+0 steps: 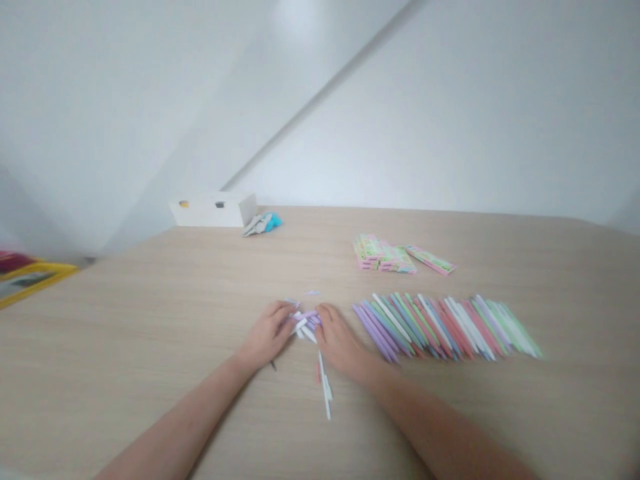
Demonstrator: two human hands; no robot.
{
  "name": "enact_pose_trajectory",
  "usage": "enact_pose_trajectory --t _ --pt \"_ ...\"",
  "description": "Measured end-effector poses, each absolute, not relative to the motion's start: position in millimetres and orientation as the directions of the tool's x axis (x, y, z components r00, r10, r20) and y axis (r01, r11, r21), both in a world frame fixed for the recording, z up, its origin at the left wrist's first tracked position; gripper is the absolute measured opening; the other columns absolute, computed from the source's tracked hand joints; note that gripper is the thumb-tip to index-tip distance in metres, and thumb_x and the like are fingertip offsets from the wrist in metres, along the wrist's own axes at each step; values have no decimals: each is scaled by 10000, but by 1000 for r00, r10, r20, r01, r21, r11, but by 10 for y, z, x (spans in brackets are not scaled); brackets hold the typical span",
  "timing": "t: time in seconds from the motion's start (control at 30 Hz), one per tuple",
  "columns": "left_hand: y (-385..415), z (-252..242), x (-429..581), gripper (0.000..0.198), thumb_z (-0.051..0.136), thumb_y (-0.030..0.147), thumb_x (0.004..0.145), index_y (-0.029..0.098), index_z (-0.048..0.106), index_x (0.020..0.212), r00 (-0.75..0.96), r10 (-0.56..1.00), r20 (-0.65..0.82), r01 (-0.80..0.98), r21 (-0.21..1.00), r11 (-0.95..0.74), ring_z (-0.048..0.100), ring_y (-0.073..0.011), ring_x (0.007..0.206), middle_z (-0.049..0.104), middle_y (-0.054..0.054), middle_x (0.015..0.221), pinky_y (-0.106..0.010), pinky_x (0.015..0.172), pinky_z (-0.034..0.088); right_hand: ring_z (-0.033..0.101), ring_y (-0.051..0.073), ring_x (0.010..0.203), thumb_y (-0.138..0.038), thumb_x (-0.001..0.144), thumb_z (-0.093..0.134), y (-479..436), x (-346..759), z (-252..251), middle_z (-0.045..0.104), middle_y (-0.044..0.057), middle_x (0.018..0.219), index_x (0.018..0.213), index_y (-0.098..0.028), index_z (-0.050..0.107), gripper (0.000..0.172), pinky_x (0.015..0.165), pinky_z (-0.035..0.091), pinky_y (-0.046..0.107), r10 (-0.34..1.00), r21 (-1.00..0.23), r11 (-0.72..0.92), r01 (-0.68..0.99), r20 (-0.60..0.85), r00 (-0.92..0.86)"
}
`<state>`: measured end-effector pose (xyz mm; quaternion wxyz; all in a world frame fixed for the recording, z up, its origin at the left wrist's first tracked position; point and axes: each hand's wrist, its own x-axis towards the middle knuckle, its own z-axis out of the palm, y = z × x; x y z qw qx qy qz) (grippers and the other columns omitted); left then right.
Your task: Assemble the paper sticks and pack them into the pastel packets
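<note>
On the table, a small heap of short white and purple pieces (305, 325), like pen caps, lies between my two hands. My left hand (269, 335) rests at the heap's left side, fingers loosely bent and spread over the tabletop. From the right, my right hand (338, 339) touches the heap with its fingers extended. Blur hides the exact fingertip contact. To the right of that hand runs a slanted row of slim pens (445, 327) in purple, white, green, red and blue. A few thin white pieces (325, 387) and a red bit lie nearer to me.
Pink-and-green flat packs (383, 255) are stacked behind the pens, with one loose pack (431, 259) beside them. A white box (213, 210) stands at the back left, next to a grey-and-blue crumpled item (263, 224). A yellow-edged container (37, 281) is at far left.
</note>
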<state>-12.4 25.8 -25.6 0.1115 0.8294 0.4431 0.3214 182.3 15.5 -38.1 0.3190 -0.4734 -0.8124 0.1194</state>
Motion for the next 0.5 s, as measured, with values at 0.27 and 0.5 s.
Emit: enact_pose_trajectory --t 0.27,0.5 --pt "253 -291 -121 386 417 316 896 164 473 1247 430 806 406 720 385 -578 490 -221 1167 522 -119 1231 -402 1032 380 467 213 1159 -147 868 383 159 1795 -372 520 166 1207 1184 -102 481 334 1015 358 360 863 -600 502 623 388 -322" --pt "65 -254 -19 494 478 356 857 178 406 1313 473 735 486 767 182 -615 420 -276 1254 471 -155 1327 -478 1063 321 531 195 1055 -79 830 387 232 1797 -415 583 130 1079 1066 -127 535 282 915 416 323 876 -657 479 583 399 -271"
